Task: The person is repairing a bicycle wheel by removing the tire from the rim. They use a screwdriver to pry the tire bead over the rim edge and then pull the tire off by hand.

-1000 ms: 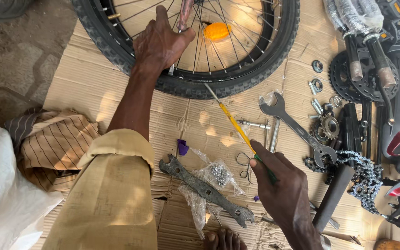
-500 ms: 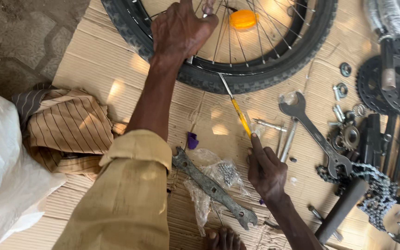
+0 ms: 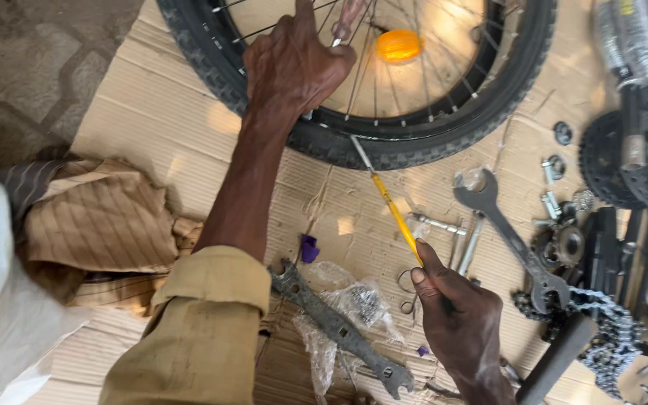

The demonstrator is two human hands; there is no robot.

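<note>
Closer now, my right hand grips the screwdriver by its slim, stiff yellow shaft, tip reaching the tyre; left hand clamps rim and spokes.

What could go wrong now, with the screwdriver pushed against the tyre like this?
The yellow screwdriver in the right hand has its tip at the tyre; if it slips, it might jab the left hand gripping the rim beside it. The tip could also gouge the rubber. Loose nuts and bolts nearby could get knocked away.
</note>
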